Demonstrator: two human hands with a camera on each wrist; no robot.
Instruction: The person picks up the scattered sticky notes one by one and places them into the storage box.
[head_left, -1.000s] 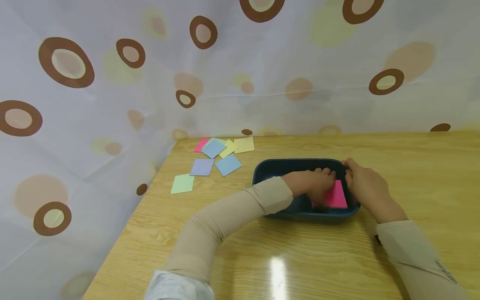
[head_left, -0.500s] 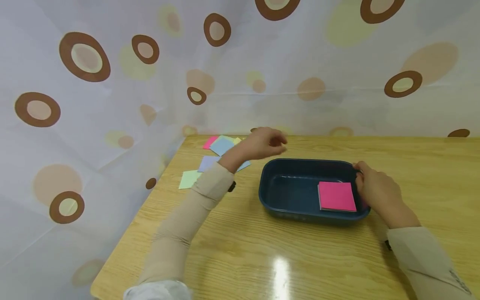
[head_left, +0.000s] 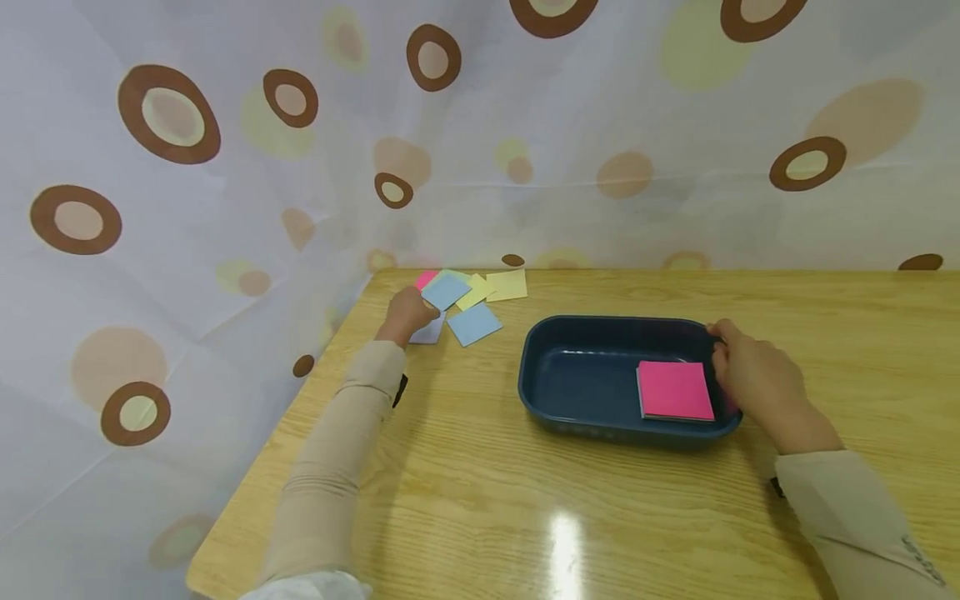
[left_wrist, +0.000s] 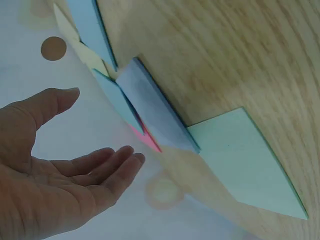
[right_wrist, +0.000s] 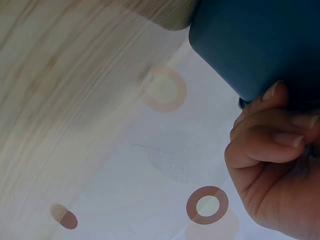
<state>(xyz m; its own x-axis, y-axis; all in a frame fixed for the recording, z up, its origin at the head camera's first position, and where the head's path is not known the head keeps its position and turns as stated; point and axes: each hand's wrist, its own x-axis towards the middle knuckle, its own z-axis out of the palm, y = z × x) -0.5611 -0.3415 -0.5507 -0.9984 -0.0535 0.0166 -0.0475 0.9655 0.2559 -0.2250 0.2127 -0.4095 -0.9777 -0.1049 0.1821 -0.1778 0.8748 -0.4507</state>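
My left hand point(head_left: 408, 312), fingers spread and holding nothing, is among the paper pads point(head_left: 475, 325) left of centre; I'd pinch one by its edges without nudging its neighbours, while my right hand point(head_left: 761, 379) grips the right end of the dark bin point(head_left: 581, 383), right of centre. I count one bin, one pink-topped stack point(head_left: 675, 390) inside, and eight loose pads: two blue, two yellow point(head_left: 507, 285), two green point(left_wrist: 245, 162), one pink point(head_left: 426, 278), one lavender point(head_left: 429, 333).
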